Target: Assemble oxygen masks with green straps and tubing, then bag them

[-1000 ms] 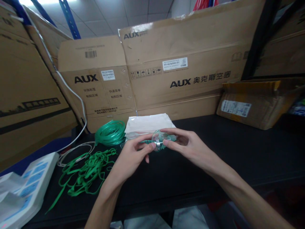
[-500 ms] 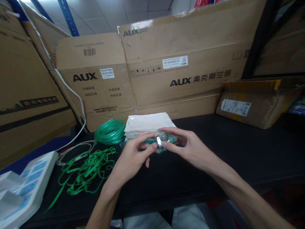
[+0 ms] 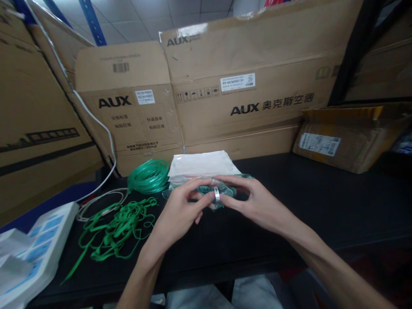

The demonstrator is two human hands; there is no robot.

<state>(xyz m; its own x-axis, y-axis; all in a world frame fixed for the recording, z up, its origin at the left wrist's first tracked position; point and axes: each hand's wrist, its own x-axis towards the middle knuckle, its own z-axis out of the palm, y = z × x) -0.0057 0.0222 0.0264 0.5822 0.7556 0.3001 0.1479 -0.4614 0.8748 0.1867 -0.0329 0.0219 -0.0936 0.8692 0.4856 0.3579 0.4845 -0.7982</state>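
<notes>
A clear green-tinted plastic piece (image 3: 228, 189) with a small silver metal strip (image 3: 216, 195) is held between both hands, over the black table (image 3: 257, 244). My left hand (image 3: 182, 208) grips it from the left, its thumb at the strip. From the right, my right hand (image 3: 257, 199) pinches the same piece, thumb near the strip and fingers over the top. A stack of white sheets in clear plastic (image 3: 201, 165) lies just behind the hands. Parts of the plastic piece are hidden by the fingers.
Coiled green tubing (image 3: 148, 177), tangled green straps (image 3: 120, 231) and a thin pale cable loop (image 3: 84, 210) lie left. A white device with blue labels (image 3: 41, 249) is at the left edge. Large cardboard panels (image 3: 206, 116) stand behind; an opened carton (image 3: 347, 150) sits back right.
The fingers of my right hand have shifted slightly over the plastic piece. The metal strip now looks curved and sits a little lower and to the right.
</notes>
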